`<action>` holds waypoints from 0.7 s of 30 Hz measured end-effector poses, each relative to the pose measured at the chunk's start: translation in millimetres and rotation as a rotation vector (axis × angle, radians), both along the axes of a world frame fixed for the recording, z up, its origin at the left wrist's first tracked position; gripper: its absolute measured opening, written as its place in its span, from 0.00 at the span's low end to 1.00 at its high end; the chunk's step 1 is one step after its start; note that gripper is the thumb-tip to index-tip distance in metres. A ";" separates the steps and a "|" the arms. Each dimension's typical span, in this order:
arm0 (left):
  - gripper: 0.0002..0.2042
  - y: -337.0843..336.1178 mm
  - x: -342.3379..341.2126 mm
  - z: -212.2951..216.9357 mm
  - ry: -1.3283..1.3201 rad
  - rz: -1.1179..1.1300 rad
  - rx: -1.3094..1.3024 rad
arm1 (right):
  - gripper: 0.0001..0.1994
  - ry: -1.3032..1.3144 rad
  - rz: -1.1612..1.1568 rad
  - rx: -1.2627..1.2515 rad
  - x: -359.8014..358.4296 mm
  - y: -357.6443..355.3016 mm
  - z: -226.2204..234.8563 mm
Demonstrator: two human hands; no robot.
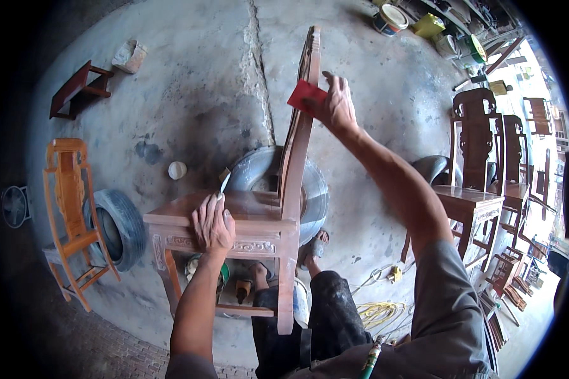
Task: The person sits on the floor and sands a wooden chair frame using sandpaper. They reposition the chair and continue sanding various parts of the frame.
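A carved wooden chair (246,205) with a pinkish-brown, dusty surface stands before me, its tall back rising on the right. My left hand (214,224) rests on the front edge of the seat. From its fingers sticks a thin white-handled tool (224,182) with a small, flat brownish tip; its exact kind is unclear. Farther away, my right hand (337,107) grips a flat red sheet (305,96) at the upper part of the chair's back. The red sheet overlaps the edge of the back frame; whether it presses on the wood is hard to tell.
Tyres lie beneath the chair (316,189) and at left (110,230). An orange-brown chair (69,196) and a low red-brown wooden piece (79,91) stand left. Dark carved chairs (468,196) line the right. Buckets (391,20) sit far right; a yellow hose (382,312) coils near my legs.
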State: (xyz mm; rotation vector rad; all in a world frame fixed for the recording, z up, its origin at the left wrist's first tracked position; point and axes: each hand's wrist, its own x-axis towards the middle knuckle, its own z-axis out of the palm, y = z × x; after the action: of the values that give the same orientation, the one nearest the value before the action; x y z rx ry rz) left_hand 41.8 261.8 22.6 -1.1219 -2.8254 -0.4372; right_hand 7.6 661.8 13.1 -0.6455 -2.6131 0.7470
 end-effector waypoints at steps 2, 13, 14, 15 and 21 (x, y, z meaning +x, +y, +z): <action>0.20 0.4 0.3 0.9 -0.021 0.010 -0.015 | 0.27 0.015 0.219 0.370 13.4 -4.2 4.2; 0.20 -1.6 -1.5 -3.7 0.008 -0.003 -0.013 | 0.34 -0.137 0.815 0.597 13.8 29.4 11.4; 0.20 -2.2 -0.7 -2.6 0.008 0.002 -0.015 | 0.33 -0.114 0.802 0.640 23.3 23.5 12.7; 0.20 -2.9 0.3 -2.2 0.007 0.007 -0.017 | 0.32 -0.092 0.862 0.622 43.9 13.4 8.0; 0.20 1.6 1.7 0.4 -0.007 0.002 -0.016 | 0.30 0.058 0.762 0.329 26.7 32.5 -10.6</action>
State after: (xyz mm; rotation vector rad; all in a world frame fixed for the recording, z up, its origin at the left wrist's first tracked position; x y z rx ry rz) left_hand 43.6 263.4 23.0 -1.1220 -2.8413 -0.4196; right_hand 34.3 694.3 2.5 0.4904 -2.8117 0.4786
